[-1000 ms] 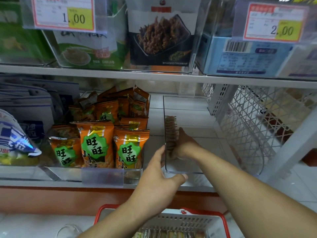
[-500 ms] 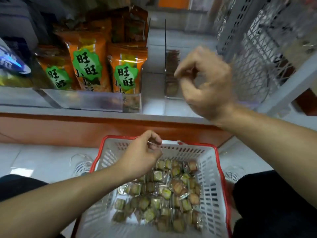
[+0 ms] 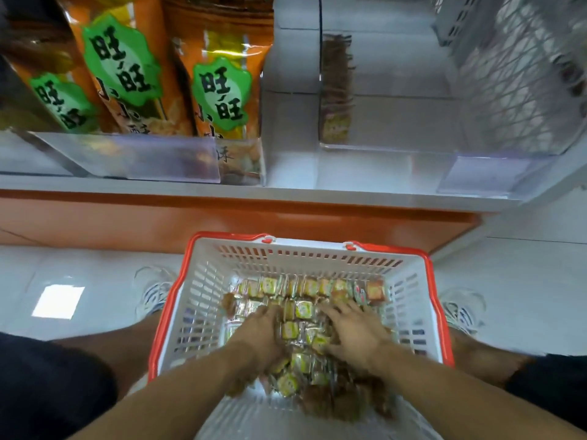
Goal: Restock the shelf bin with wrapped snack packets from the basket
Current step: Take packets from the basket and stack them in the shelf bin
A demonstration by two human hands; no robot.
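Observation:
A white basket with a red rim stands on the floor between my feet. Several small clear-wrapped snack packets lie in a heap on its bottom. Both hands are down in that heap. My left hand has its fingers curled into the packets; whether it grips any is hidden. My right hand lies flat on the pile with fingers spread. Above, on the shelf, the clear bin holds a single row of packets standing against its left wall.
Orange snack bags fill the clear bin to the left. A white wire mesh panel closes the shelf on the right. The orange shelf base runs just beyond the basket. My shoes flank it.
Both hands have dropped from the shelf bin into the basket and now rest on the packets. My view has tilted down from the shelves to the basket.

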